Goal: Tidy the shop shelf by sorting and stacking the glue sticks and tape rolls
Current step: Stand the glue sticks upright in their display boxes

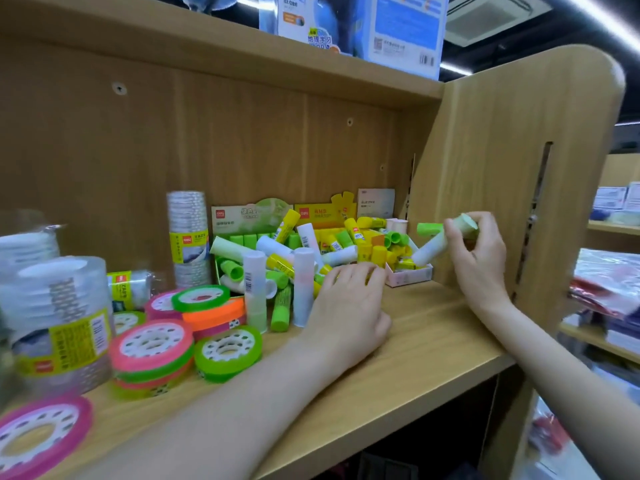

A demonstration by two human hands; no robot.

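On shelf [433, 327]: R hand [479, 251] grips 2 glue sticks [436, 242], L hand [346, 306] flat, holding nothing

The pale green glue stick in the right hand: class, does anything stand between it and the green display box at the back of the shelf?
Yes. The glue stick, pinched in the right hand, is well right of the green box. A heap of loose sticks and the yellow box lie between them.
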